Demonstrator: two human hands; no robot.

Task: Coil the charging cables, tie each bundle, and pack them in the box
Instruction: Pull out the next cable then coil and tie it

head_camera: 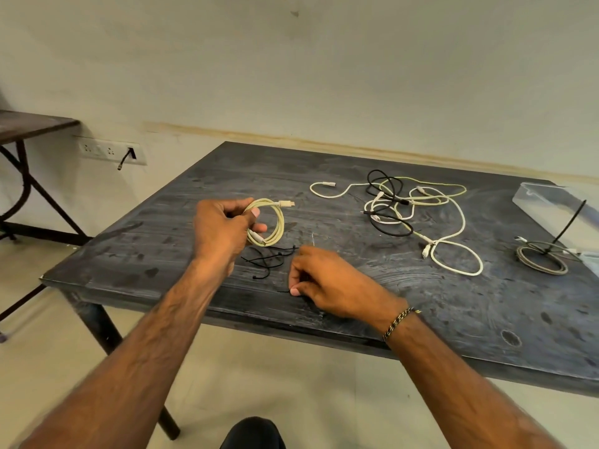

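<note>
Your left hand (223, 228) grips the coiled cable (270, 222) above the table (421, 306); your right hand (327, 281), fingers curled, pinches a black tie (285, 291) on the tabletop

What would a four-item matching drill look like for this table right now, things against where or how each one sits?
Things:
1. pale coiled cable
2. grey coiled cable
3. clear box
4. loose black ties

States:
A. at the table's far right edge
B. held in the left hand
C. on the table between the two hands
D. already tied, lying near the box

Pairs: 1-B, 2-D, 3-A, 4-C
</note>
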